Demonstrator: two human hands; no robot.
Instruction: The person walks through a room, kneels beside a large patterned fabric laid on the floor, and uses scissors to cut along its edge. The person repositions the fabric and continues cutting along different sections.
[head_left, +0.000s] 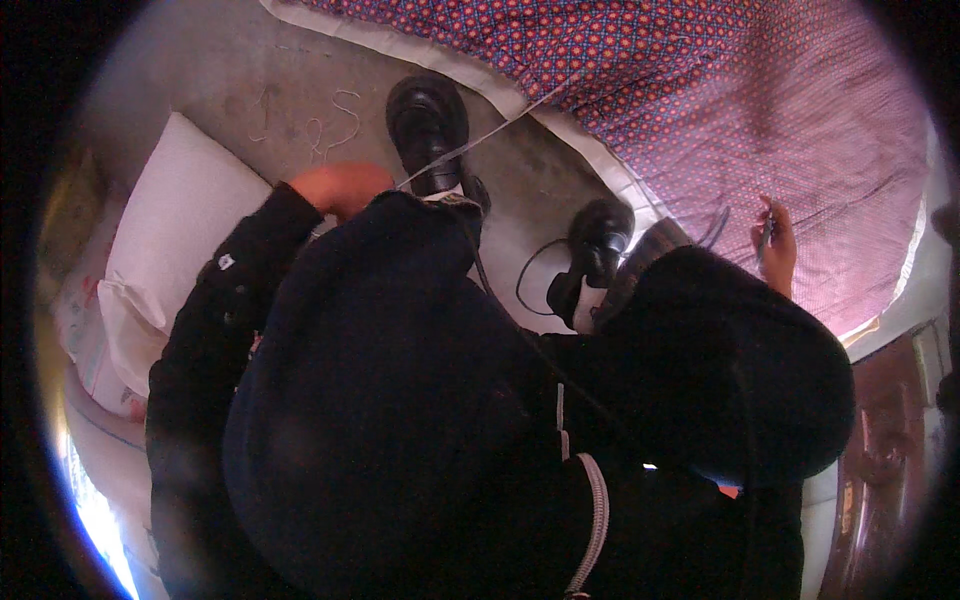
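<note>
Past my left knee, my left hand (341, 187) is bent down, its fingers hidden by the trouser leg. A pale strand (495, 131) stretches taut from beside that hand, across my black shoe (427, 112), to the patterned quilt-like cloth (675, 82). My right hand (781, 247) is over the right part of this cloth. Its fingers are closed around a small dark tool (766, 227), too small to identify. White edging (480, 71) borders the red and blue print.
Loose pale thread (346, 120) lies on the concrete floor (225, 75). A stuffed white sack (176, 217) stands at left. My other black shoe (600, 232) is near the cloth edge, a dark cord (520, 281) looping beside it. Glossy brown furniture (877, 450) is at right.
</note>
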